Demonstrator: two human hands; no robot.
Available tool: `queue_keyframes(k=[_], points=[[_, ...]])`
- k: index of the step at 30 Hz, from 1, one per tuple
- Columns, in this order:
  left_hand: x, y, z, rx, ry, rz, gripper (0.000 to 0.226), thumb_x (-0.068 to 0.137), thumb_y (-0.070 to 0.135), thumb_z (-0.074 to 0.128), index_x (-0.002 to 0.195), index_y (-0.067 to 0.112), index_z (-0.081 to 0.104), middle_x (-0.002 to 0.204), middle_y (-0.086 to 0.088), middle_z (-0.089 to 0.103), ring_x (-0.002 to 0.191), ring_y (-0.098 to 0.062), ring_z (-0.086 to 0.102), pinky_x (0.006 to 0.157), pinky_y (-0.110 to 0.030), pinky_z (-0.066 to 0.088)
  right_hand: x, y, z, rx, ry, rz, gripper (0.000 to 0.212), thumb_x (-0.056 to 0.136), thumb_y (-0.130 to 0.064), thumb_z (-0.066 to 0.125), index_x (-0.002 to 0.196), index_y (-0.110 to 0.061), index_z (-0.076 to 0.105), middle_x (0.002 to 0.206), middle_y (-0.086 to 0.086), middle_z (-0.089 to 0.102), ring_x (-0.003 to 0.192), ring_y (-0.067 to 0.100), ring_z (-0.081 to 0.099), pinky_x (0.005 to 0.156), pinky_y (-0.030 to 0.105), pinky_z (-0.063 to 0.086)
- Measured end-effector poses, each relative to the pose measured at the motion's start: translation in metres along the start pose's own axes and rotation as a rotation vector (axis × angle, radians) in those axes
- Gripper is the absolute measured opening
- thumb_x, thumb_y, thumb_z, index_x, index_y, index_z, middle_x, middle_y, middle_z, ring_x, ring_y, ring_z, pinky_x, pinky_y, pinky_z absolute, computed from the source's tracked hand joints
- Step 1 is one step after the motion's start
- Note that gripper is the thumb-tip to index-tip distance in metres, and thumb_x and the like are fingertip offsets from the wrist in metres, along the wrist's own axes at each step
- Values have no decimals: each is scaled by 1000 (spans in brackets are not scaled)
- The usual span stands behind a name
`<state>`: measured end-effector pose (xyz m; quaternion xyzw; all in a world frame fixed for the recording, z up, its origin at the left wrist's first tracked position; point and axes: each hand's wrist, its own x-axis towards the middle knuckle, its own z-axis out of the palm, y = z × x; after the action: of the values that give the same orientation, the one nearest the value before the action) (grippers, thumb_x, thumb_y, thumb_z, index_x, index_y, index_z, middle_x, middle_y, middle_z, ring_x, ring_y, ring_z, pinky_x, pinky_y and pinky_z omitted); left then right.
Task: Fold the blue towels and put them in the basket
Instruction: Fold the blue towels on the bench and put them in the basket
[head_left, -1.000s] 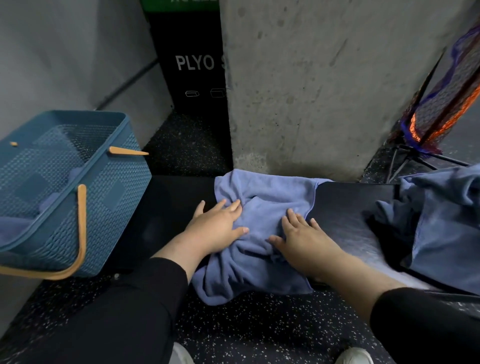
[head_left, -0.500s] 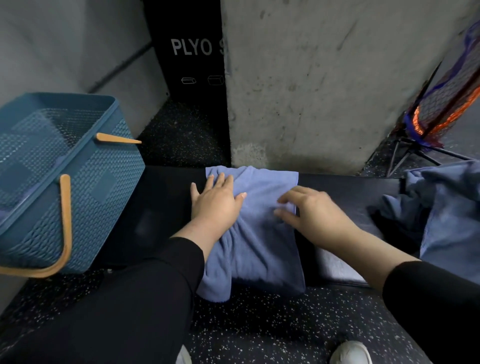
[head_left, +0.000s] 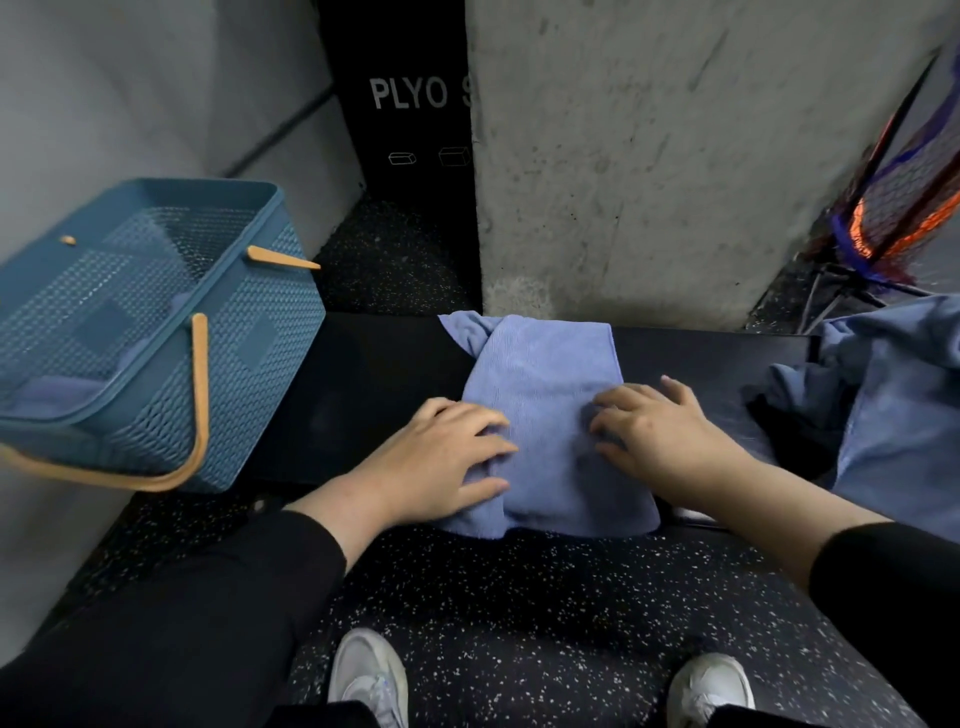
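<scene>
A blue towel (head_left: 545, 395), folded into a narrow strip, lies across the black bench (head_left: 363, 400) with its near end hanging over the front edge. My left hand (head_left: 441, 457) grips the towel's left side, a bunch of cloth between thumb and fingers. At the right side, my right hand (head_left: 660, 431) digs its bent fingers into the cloth. The blue basket (head_left: 244, 364) with tan handles stands at the bench's left end, and a folded blue towel (head_left: 52, 392) lies in its bottom. A heap of unfolded blue towels (head_left: 893, 395) sits on the right.
A concrete pillar (head_left: 675, 156) rises right behind the bench. A black plyo box (head_left: 410, 130) stands behind on the left. A netted frame on legs (head_left: 904, 218) is at the far right. My two shoes (head_left: 369, 675) are on the speckled floor.
The towel has been folded narrower and smoothed. Both hands slid back toward me from its far part to its two sides and now curl into the cloth.
</scene>
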<state>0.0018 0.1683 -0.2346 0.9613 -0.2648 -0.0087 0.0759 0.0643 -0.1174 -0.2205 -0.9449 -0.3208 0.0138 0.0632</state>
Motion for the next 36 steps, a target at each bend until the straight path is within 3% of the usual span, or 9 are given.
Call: queue_keyframes(k=[3,7,12,16,21,26,30,33,36], points=[[-8,2,-1,10,-116,-108,54,98,60,37,149,42,41,160,18,27,151,-5,15,124,-46,10,-6,-9,-6,35,-5,-203,36,89,-63,44,101,-34,62,111,-12,57,102,14,58,86,37,44],[-2,2,-1,-21,-199,-227,55,105,53,30,158,41,20,167,19,6,153,-3,-5,125,-49,-3,-24,-22,2,7,-206,-294,54,78,-77,47,113,-37,53,129,-15,47,121,9,46,96,36,42],[0,13,-8,-60,-56,-204,65,92,72,26,139,37,54,152,16,42,144,-4,28,122,-42,8,-25,-35,6,74,-72,-215,22,88,-45,44,97,-29,57,110,-11,59,103,18,60,79,35,50],[0,48,-13,-104,-114,-207,82,79,88,36,143,37,44,143,21,49,136,-3,38,118,-40,21,-23,-38,-15,357,-14,60,10,99,-36,51,96,-28,53,82,-7,65,77,19,60,73,39,50],[9,82,-18,-218,199,-491,16,96,28,53,111,25,51,111,5,64,108,-23,58,93,-38,38,-14,-46,-46,490,93,117,7,101,-29,50,94,-26,51,72,-5,62,69,16,57,69,41,48],[6,69,-58,-346,437,-682,25,96,13,49,117,20,61,112,-1,65,100,-27,60,84,-42,48,-14,-50,-75,472,194,130,7,103,-29,48,98,-25,49,58,-5,52,56,11,47,62,38,38],[-1,45,-85,-460,571,-791,18,100,12,44,96,20,61,90,0,64,85,-25,60,70,-37,46,-16,-47,-101,471,261,152,10,99,-38,54,96,-29,51,62,4,59,62,25,54,63,38,44],[2,33,-114,-513,630,-689,17,100,15,48,90,24,58,79,5,60,77,-19,56,62,-33,38,-16,-37,-130,464,158,135,22,89,-46,69,98,-29,60,78,2,68,73,21,62,72,38,49],[-1,24,-151,-334,428,-444,12,98,20,56,88,25,60,74,7,60,75,-20,58,69,-39,44,-14,-28,-162,90,-11,112,30,90,-43,69,102,-16,66,88,8,69,85,29,62,71,37,44]])
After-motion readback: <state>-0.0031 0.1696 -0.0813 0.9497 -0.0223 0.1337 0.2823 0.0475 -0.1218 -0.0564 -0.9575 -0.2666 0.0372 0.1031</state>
